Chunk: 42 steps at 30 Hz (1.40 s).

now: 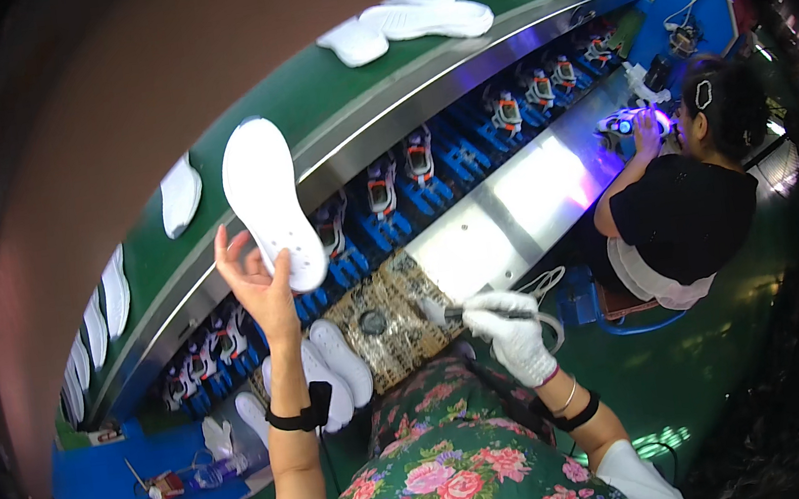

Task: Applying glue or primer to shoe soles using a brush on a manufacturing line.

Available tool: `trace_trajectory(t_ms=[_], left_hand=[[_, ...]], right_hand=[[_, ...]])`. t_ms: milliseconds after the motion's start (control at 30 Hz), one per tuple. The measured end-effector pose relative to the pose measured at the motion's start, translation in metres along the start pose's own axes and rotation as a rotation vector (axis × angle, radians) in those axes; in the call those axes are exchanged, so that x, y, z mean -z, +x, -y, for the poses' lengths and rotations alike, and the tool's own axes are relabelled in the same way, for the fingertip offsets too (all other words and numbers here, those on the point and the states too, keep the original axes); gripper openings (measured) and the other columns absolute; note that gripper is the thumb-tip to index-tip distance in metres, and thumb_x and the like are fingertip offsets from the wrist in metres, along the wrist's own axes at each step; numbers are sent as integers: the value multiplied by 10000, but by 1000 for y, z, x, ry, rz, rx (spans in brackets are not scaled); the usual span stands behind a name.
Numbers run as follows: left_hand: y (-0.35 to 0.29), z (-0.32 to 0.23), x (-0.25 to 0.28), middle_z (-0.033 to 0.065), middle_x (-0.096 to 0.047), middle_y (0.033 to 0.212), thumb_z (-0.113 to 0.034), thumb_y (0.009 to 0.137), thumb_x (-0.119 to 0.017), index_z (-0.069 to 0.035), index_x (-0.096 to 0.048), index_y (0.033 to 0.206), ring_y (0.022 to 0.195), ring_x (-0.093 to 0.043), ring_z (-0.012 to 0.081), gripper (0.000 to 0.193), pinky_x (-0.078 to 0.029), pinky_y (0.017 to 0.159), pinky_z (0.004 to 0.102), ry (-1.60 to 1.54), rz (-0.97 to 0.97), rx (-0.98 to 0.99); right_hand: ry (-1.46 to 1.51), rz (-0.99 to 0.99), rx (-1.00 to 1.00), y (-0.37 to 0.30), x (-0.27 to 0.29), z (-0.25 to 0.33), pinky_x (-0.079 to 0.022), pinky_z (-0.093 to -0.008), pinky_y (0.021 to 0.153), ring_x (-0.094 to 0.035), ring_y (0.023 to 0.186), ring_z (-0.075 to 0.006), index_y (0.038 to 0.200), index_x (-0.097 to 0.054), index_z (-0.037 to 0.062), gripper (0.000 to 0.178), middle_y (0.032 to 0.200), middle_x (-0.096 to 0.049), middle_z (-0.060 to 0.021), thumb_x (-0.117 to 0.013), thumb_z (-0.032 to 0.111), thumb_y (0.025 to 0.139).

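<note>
My bare left hand (263, 291) grips a white shoe sole (262, 182) by its lower end, thumb on the near face, and holds it up in front of the green belt. That end of the sole has several small holes. In my white-gloved right hand (516, 343) is a brush (455, 313) with a dark handle, its head pointing left over the worktop. Beneath the brush head lies a stained, crusted mat (394, 285) with a small dark round pot (373, 323) on it. More white soles (341, 361) rest beside the mat, partly behind my left forearm.
A raised green conveyor (302, 102) carries several white soles (426, 21). Below it, shoe uppers (382, 189) stand on blue racks. Rightward along the metal worktop (478, 240), a seated person (683, 205) handles a shoe under violet light. A blue table (110, 494) stands at left.
</note>
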<state>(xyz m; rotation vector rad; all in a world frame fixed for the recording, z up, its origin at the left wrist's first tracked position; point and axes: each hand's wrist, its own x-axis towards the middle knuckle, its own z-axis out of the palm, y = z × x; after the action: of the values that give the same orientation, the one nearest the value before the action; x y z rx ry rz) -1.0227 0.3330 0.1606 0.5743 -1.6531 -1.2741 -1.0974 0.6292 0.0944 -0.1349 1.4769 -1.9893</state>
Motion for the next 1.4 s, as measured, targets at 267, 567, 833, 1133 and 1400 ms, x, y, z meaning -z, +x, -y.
trace_trajectory(t_ms=[267, 567, 833, 1133, 1400], left_hand=[[-87, 22, 10, 116, -699, 963, -144, 814, -706, 35, -606, 1153, 810, -703, 231, 396, -596, 790, 382, -585, 125, 1003], [-130, -3, -18, 210, -571, 1347, -789, 881, -394, -18, -436, 1432, 1226, -575, 368, 948, -432, 1076, 534, -1490, 338, 1235], [-126, -19, -47, 106, -551, 1393, -817, 898, -260, -88, -424, 1465, 1257, -553, 285, 938, -434, 1070, 438, -1189, 223, 1045], [-141, -9, -55, 122, -515, 1412, -808, 912, -215, -108, -360, 1489, 1269, -536, 262, 918, -417, 1099, 417, -826, 289, 1011], [-141, -3, -45, 101, -500, 1429, -772, 940, -223, -118, -371, 1491, 1291, -511, 246, 868, -406, 1100, 402, -835, 246, 934]], right_hand=[[289, 90, 96, 12, -49, 68, -566, -289, 731, -682, 756, -153, 901, -709, -47, 123, 855, -712, -105, -693, -96, 789], [-410, 297, 643, 24, -63, 77, -565, -303, 744, -716, 814, -183, 916, -749, -23, 174, 897, -749, -132, -782, -1, 746], [-578, 239, 996, 43, -58, 77, -555, -347, 744, -695, 815, -266, 949, -738, -6, 241, 966, -740, -152, -770, 6, 710], [-742, 325, 1141, 17, -64, 61, -549, -384, 791, -701, 871, -299, 990, -741, 51, 248, 1025, -731, -139, -743, 57, 741], [-680, 286, 1100, 23, -59, 56, -543, -375, 819, -711, 872, -290, 934, -742, 40, 191, 1010, -737, -139, -759, 24, 744]])
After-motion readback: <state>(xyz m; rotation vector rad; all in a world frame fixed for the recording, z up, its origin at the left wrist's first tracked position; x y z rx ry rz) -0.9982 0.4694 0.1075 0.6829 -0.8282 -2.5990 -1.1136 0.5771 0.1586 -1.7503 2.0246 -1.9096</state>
